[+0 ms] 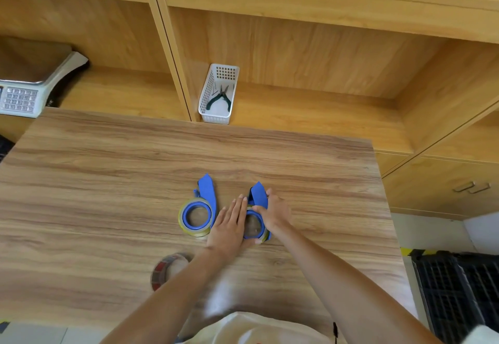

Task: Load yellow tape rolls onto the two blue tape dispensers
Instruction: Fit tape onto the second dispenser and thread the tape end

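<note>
Right hand grips the handle end of the right blue plastic tape dispenser, fingers curled over its far blue part, thumb on the ring's rim. Left hand lies flat with straight fingers against the left side of that dispenser's yellow tape roll, thumb tucked under the roll's near edge; it presses, no curl around anything. Only a sliver of yellow shows around the blue ring, which lies flat on the wood-grain tabletop. Left blue plastic tape dispenser lies just beside the left hand, its own yellowish tape roll seated around the blue hub, flat on the table, untouched. Clear tape roll with a red-and-grey core sits near the left forearm, closer to the person, partly hidden by it. White perforated plastic basket stands in the wooden shelf behind the table, holding green-handled pliers. Grey weighing scale with keypad sits in the left shelf bay. Black plastic crate is on the floor at lower right.
</note>
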`<state>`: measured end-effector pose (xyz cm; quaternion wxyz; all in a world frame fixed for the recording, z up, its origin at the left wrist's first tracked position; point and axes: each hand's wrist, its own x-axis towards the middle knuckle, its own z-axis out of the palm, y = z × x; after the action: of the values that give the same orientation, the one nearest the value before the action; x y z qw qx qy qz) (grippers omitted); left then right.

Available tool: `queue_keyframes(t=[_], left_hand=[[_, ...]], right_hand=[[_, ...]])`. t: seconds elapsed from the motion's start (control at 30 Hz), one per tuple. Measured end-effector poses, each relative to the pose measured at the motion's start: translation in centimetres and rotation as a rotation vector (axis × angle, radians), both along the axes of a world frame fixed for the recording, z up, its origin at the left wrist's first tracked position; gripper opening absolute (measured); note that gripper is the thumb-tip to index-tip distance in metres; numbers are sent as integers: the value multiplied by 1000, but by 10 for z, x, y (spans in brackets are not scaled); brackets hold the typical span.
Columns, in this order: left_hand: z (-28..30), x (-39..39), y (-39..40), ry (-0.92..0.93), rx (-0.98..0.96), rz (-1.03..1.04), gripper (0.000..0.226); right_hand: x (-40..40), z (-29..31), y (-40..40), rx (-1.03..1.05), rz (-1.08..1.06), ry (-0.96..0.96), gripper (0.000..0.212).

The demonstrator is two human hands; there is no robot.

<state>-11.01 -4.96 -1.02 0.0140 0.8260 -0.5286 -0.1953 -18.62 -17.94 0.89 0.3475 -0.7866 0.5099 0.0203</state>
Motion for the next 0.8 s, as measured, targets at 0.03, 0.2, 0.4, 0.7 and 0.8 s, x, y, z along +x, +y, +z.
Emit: queue_keyframes(t=[0.03, 0.2, 0.4, 0.7, 0.8], left_hand=[[-2, 1, 0, -11, 15, -5, 106], [-3, 7, -1, -142, 96, -35, 113], [-8, 10, -8, -178, 102, -92, 110], [-9, 5, -10, -151, 138, 1, 109], [-4, 4, -10, -176, 139, 13, 108]], right_hand=[[1, -2, 2, -4, -10, 3, 46], [8, -7, 5, -15, -47, 6, 44], [14, -9, 1, -3, -60, -1, 42], [13, -11, -1, 71, -1, 39, 39], [13, -11, 1, 82, 48, 77, 48]])
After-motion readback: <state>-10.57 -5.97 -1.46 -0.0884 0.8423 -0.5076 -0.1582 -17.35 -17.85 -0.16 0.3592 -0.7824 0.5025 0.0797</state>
